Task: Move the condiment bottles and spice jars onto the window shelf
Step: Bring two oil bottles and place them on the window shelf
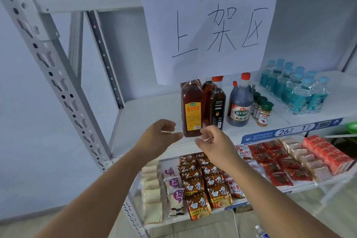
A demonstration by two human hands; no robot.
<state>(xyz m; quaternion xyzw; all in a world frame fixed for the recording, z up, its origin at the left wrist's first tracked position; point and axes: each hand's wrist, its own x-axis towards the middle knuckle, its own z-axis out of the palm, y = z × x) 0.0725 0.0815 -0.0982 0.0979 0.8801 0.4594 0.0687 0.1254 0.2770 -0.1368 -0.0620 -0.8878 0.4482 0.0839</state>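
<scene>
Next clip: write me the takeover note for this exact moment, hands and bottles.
Left hand and right hand: both open, empty, flanking the base of the yellow-label bottle; no grip on it.
Black-label bottle, vinegar jug and green-lidded spice jars stand upright beside it on the middle shelf.
Done or left: cannot tell whether this shelf is the window shelf, so confirm before moving anything.

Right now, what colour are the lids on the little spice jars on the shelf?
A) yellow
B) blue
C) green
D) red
C: the little spice jars, lined up right beside the dark vinegar bottle, all have green lids.
</scene>
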